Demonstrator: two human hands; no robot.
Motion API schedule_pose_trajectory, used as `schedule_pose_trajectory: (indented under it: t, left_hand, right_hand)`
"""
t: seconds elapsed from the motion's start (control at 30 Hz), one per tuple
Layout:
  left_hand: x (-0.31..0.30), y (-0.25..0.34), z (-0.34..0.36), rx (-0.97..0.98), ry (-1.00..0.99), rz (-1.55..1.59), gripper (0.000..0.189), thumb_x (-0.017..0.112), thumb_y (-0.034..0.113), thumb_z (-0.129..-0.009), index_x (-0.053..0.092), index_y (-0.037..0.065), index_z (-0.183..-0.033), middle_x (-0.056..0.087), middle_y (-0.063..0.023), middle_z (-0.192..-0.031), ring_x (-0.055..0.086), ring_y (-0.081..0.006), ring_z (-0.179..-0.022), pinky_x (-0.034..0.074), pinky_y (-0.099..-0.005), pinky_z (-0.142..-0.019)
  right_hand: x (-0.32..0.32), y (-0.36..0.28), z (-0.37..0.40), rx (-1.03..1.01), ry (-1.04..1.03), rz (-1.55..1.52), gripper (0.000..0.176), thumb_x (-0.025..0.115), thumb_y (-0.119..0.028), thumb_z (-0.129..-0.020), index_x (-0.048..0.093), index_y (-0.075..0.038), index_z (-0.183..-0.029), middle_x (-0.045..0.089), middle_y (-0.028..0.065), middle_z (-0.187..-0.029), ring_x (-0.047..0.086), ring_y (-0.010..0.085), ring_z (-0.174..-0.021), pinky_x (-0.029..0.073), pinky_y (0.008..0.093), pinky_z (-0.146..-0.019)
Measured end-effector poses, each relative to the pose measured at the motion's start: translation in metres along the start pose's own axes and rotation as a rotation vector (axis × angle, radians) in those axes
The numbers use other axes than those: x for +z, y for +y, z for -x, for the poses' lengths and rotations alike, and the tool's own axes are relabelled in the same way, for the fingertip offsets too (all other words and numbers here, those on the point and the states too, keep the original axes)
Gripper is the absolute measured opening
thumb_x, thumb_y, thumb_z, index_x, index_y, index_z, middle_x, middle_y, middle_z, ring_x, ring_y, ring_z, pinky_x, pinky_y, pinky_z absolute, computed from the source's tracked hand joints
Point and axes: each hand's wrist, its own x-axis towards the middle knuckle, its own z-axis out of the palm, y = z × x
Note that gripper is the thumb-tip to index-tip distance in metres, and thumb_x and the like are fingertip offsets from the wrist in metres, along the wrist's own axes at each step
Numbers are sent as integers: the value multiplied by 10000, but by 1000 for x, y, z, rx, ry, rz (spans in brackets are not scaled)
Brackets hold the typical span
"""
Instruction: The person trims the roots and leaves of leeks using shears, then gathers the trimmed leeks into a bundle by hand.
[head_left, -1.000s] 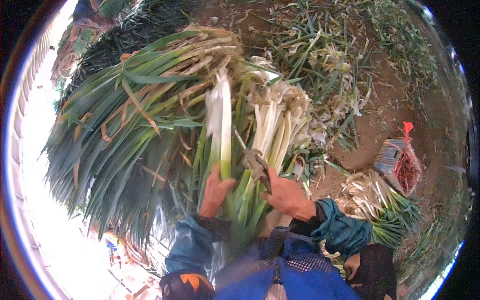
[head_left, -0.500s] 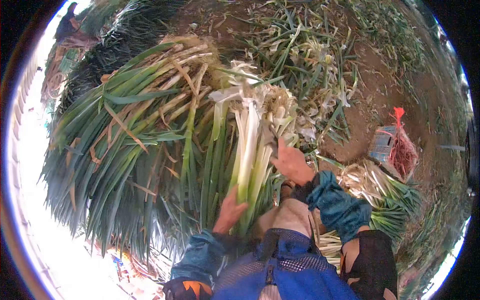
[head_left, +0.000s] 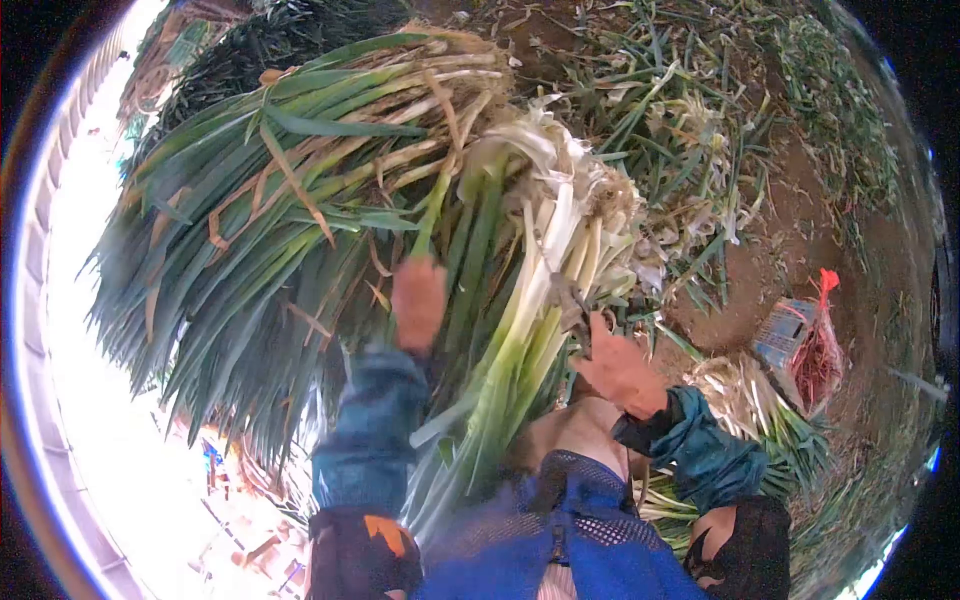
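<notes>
A person sits on bare brown soil [head_left: 790, 230]. The right hand [head_left: 620, 372] grips a small dark metal blade [head_left: 572, 300] against peeled white-stemmed green onions [head_left: 530, 300] across the lap. The blurred left hand [head_left: 418, 300], grip unclear, touches a large heap of unpeeled, brown-leaved onions [head_left: 280, 180]: seemingly most work remains.

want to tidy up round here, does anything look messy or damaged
Yes. Leaf scraps lie strewn over the soil at upper right, loose rather than stacked. In the leek pile on the left, several leaves are brown and dried.
</notes>
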Motion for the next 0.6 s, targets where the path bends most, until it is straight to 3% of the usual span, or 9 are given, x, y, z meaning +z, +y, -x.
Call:
schedule_pose_trajectory:
  t: [0.03,0.13,0.17,0.27,0.43,0.6]
  left_hand:
    - [7,-17,-16,-39,58,-135,171,534,186,-805,544,37,-888,546,-161,-827,529,-364,-848,435,-481,-750]
    - [14,-25,-42,-439,-221,82,270,587,250,-772,541,13,-892,582,-191,-903,539,-394,-896,431,-507,-749]
    - [18,-21,-45,-480,-164,102,301,601,261,-743,542,9,-896,597,-222,-943,550,-411,-920,431,-516,-748]
    - [21,-16,-46,-502,-92,132,254,576,208,-724,548,28,-901,598,-233,-932,564,-415,-886,433,-520,-744]
    - [-32,-1,-7,-520,-249,191,273,557,217,-707,543,40,-915,611,-226,-883,575,-420,-844,442,-515,-723]
    - [-48,3,56,-539,-304,138,324,549,263,-721,511,56,-967,615,-231,-851,582,-424,-811,443,-507,-724]
  right_hand:
    - [7,-6,4,-30,-2,-13,492,603,-287,-778,356,0,-1091,578,272,-762,574,444,-755,460,484,-634]
    - [23,-14,0,-30,-72,-61,555,612,-284,-782,341,23,-1157,570,265,-747,575,433,-744,463,465,-620]
    - [26,-18,0,-49,-66,-79,569,613,-283,-782,335,27,-1170,571,264,-750,575,433,-743,463,467,-622]
    - [33,-38,1,-71,-77,-78,602,613,-279,-782,317,42,-1197,571,269,-758,574,437,-748,461,471,-636]
    - [52,-53,2,-172,-115,-104,690,596,-298,-784,259,83,-1250,595,252,-766,595,427,-751,480,477,-652]
    - [66,-75,-3,-215,-183,-77,628,593,-278,-781,286,73,-1202,603,243,-756,599,423,-709,488,476,-616]
